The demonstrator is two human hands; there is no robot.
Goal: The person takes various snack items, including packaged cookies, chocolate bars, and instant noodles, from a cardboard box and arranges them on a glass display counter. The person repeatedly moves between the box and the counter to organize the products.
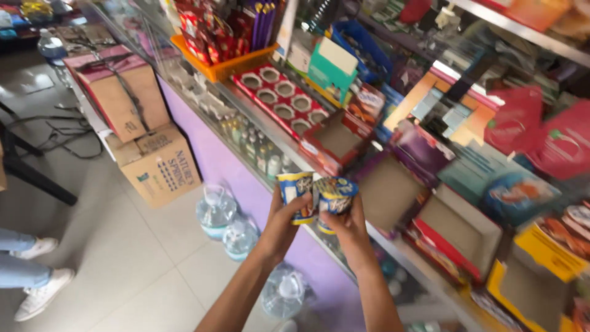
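Observation:
My left hand point(284, 220) grips a blue-and-yellow snack packet point(295, 189) held upright. Right beside it, my right hand point(348, 222) holds a second similar snack packet point(334, 195); the two packets touch each other. Both hands hover over the front edge of a shop counter point(289, 150) with a lilac front. Just beyond the packets lie open, empty-looking cardboard display boxes point(384, 192).
A red tray with round holes point(283, 98) and an orange basket of red packets point(224, 52) sit on the counter. Large water bottles point(216, 212) stand on the floor below. Cardboard cartons point(160, 163) are stacked at left. Another person's legs and white shoes point(34, 276) show at far left.

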